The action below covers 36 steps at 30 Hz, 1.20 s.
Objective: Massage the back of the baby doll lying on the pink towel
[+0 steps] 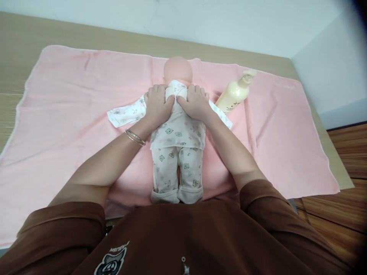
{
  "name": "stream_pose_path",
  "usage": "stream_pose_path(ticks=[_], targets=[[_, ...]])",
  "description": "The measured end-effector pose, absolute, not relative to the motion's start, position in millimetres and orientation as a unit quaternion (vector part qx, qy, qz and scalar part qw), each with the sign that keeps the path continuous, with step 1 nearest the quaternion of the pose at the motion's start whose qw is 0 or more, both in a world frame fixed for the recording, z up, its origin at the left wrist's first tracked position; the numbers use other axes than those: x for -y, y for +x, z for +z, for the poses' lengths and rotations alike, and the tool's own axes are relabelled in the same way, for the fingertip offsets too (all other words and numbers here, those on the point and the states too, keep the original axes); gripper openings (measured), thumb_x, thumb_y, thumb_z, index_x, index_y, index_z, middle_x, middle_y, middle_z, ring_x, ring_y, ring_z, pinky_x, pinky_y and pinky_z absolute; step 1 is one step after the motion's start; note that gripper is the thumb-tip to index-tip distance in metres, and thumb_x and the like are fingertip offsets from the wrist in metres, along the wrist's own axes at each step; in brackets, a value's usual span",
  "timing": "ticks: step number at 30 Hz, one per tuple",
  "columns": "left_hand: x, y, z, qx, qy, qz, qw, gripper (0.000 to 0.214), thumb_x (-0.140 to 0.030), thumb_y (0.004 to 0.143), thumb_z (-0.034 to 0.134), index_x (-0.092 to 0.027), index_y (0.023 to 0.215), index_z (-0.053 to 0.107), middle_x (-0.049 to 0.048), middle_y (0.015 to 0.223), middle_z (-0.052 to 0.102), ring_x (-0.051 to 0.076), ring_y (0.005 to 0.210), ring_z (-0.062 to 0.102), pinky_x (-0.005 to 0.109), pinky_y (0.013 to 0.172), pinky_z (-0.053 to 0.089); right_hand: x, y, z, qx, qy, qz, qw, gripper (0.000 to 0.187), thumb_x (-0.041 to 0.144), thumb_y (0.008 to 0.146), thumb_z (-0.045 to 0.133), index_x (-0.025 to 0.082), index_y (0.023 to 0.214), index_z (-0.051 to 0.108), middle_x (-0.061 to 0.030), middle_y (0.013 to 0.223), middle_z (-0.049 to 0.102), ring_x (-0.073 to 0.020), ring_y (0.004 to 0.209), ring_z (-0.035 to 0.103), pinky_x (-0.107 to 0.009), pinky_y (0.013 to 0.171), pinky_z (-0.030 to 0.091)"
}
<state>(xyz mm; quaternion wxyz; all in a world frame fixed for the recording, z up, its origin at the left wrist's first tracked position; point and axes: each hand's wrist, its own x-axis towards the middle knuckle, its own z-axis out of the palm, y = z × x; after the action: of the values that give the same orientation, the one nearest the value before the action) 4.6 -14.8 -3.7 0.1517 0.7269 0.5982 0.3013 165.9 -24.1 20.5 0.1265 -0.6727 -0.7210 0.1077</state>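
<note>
We have a bald, pinkish baby doll (177,131) in white printed fabric clothes stretched out before us on a pink, pale-edged cloth (71,95) over the light wood-grain bench (17,34). Our left hand (157,103) and right hand (197,103) cup its shoulders, thumbs near each other; whether they grip, we cannot tell. A pale-yellow pump bottle (233,94) is near our right wrist.
</note>
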Motion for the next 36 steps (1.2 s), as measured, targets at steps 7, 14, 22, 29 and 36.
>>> stream_pose_path(ticks=[7,14,22,29,36], targets=[[15.3,3.5,-5.3,-0.597,0.729,0.305,0.137,0.034,-0.036,0.098,0.054,-0.028,0.128,0.068,0.0144,0.136,0.068,0.039,0.136,0.058,0.059,0.122,0.044,25.0,165.4,21.2,0.721,-0.673,0.102,0.126,0.057,0.055,0.108,0.041,0.006,0.136,0.054,-0.0228,0.144,0.058,-0.0412,0.141,0.052,-0.061,0.123,0.040],[13.3,2.9,-8.7,-0.595,0.726,0.319,0.135,0.029,-0.034,0.099,0.057,-0.032,0.126,0.068,0.0100,0.134,0.070,0.036,0.136,0.059,0.056,0.122,0.046,24.9,165.0,19.6,0.719,-0.676,0.096,0.126,0.054,0.055,0.108,0.040,0.009,0.133,0.053,-0.0214,0.143,0.058,-0.0399,0.141,0.053,-0.061,0.124,0.040],[16.0,4.6,-3.8,-0.601,0.726,0.305,0.134,0.032,-0.031,0.099,0.054,-0.023,0.127,0.067,0.0134,0.136,0.068,0.036,0.136,0.058,0.055,0.121,0.044,25.7,164.1,20.2,0.718,-0.677,0.096,0.133,0.053,0.057,0.108,0.041,0.011,0.131,0.054,-0.0205,0.141,0.059,-0.0385,0.140,0.054,-0.062,0.123,0.040],[11.9,1.3,-8.3,-0.590,0.733,0.309,0.141,0.034,-0.036,0.101,0.053,-0.029,0.132,0.066,0.0100,0.142,0.068,0.034,0.139,0.057,0.055,0.125,0.043,24.0,164.4,16.8,0.719,-0.674,0.090,0.146,0.054,0.057,0.108,0.042,0.010,0.131,0.054,-0.0204,0.141,0.059,-0.0392,0.139,0.054,-0.063,0.123,0.040],[13.2,3.2,-6.8,-0.593,0.729,0.308,0.147,0.039,-0.035,0.102,0.053,-0.026,0.138,0.066,0.0134,0.144,0.066,0.035,0.143,0.056,0.052,0.128,0.040,22.4,166.5,15.6,0.722,-0.669,0.094,0.150,0.055,0.059,0.108,0.040,0.011,0.131,0.055,-0.0210,0.142,0.061,-0.0402,0.140,0.054,-0.066,0.123,0.039]])
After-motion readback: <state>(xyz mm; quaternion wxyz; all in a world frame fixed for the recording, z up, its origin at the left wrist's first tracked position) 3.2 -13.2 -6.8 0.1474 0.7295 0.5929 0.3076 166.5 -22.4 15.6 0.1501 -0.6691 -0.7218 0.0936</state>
